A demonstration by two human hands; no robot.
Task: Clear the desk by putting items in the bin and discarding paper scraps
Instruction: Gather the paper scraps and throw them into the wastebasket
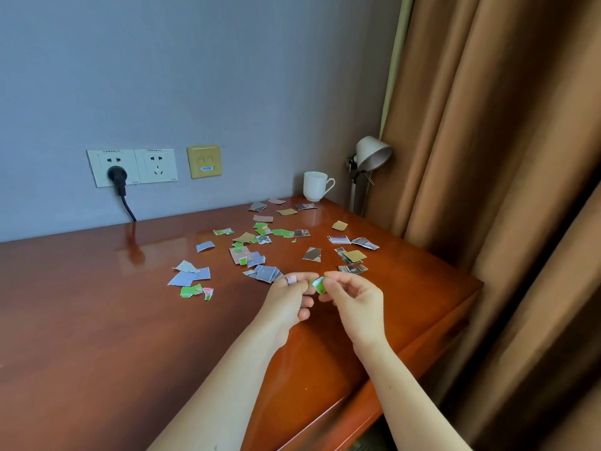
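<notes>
Paper scraps (190,278): torn bits of green, blue-grey, tan and photo-printed paper, strewn flat over the glossy reddish-brown wooden desk (97,320), from its middle toward the far right corner.
Held scrap (318,285): a small green-and-white torn piece, clear of the surface, above the desk's right half, between both hands.
Left hand (287,302): thumb and forefinger pinch the held scrap's left side; the other fingers curl underneath; one finger carries a pink band.
Right hand (356,301): thumb and forefinger pinch the same piece's right side.
White ceramic mug (316,187): upright at the far right corner, just beyond the farthest scraps.
Bin: not in view.
Step in hand: apparently gathering scraps piece by piece; most lie uncollected, so the clearing looks barely begun.
Doing it well: pass the piece into one palm and let that hand act as the store, freeing the other to collect. Flat paper on a glossy top resists pinching, so slide pieces together or to the right edge, then lift them stacked.
Risk: light pieces may flutter off the edge; sweep away from the mug.
</notes>
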